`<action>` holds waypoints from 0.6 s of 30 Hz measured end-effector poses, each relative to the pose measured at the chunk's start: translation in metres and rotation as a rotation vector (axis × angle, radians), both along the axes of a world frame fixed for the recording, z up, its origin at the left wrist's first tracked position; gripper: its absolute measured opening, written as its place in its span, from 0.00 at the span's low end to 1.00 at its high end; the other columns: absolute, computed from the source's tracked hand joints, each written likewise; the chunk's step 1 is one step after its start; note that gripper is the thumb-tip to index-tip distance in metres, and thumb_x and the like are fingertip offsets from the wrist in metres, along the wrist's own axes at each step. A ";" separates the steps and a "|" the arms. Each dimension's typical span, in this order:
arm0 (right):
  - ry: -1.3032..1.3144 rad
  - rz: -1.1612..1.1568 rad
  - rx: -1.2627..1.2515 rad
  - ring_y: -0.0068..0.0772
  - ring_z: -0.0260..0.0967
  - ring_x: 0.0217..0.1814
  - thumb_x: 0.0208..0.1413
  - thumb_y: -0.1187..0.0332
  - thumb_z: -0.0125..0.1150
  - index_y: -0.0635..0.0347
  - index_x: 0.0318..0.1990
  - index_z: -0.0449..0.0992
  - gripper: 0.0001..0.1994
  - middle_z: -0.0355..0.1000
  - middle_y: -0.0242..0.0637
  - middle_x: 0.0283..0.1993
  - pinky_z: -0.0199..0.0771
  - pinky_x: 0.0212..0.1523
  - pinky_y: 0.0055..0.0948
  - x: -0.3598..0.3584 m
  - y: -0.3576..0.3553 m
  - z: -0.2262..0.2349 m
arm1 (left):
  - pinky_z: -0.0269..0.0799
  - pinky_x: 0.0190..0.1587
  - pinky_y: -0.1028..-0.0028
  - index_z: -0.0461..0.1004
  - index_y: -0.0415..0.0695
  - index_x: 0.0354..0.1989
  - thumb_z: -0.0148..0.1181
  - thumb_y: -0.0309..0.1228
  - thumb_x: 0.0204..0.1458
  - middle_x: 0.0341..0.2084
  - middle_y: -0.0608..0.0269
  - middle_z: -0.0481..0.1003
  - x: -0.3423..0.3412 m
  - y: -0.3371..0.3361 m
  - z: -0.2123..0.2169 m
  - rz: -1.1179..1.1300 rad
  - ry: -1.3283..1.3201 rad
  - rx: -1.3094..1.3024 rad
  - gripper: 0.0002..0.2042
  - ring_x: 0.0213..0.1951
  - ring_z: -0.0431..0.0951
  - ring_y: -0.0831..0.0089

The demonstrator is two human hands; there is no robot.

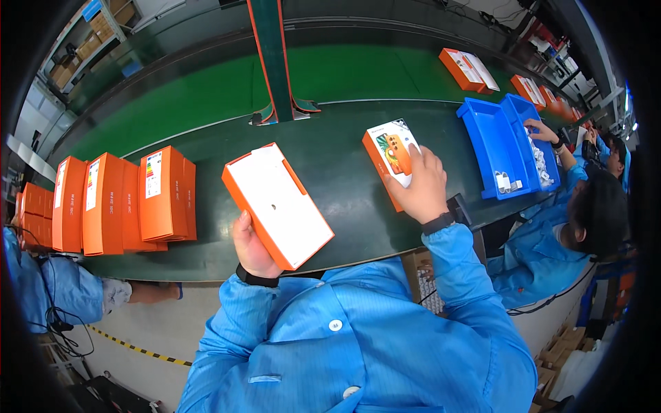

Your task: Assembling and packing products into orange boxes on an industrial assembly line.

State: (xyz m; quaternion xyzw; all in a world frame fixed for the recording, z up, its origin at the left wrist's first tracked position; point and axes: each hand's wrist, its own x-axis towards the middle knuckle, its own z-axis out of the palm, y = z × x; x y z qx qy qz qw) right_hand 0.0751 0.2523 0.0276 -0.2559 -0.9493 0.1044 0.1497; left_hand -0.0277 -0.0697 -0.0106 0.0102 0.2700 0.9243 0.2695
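Left hand here, clasping a white-faced box well left of the blue tray, right hand on a phone-printed box nearer it, grip I can't tell

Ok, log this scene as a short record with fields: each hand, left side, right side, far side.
Left hand: the hand holds a white-faced orange box by its near-left edge
Right hand: the hand touches a phone-picture box; how firmly, cannot tell
Left side: orange boxes standing on the dark green table
Right side: blue trays with small white items; a co-worker's hand at the farther-right tray
Far side: open-looking orange-and-white boxes on a green surface
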 end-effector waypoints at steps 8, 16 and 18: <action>0.449 0.657 -0.218 0.53 0.71 0.56 0.52 0.58 0.74 0.63 0.63 0.75 0.31 0.71 0.47 0.54 0.70 0.56 0.49 0.009 -0.104 0.062 | 0.76 0.66 0.55 0.62 0.38 0.74 0.58 0.55 0.65 0.66 0.50 0.75 0.032 0.023 0.009 -0.081 0.101 -0.169 0.38 0.63 0.79 0.55; 0.314 0.535 -0.303 0.51 0.77 0.42 0.60 0.69 0.60 0.64 0.57 0.76 0.18 0.79 0.49 0.43 0.73 0.49 0.45 0.004 -0.103 0.050 | 0.75 0.66 0.57 0.61 0.38 0.75 0.61 0.58 0.62 0.65 0.48 0.74 0.039 0.022 0.014 -0.125 0.216 -0.232 0.42 0.64 0.78 0.55; 0.334 0.552 -0.336 0.55 0.78 0.41 0.60 0.70 0.59 0.67 0.60 0.75 0.20 0.80 0.53 0.43 0.75 0.46 0.48 0.006 -0.093 0.055 | 0.75 0.67 0.56 0.61 0.38 0.75 0.59 0.59 0.63 0.66 0.47 0.74 0.038 0.020 0.012 -0.060 0.181 -0.216 0.42 0.64 0.78 0.54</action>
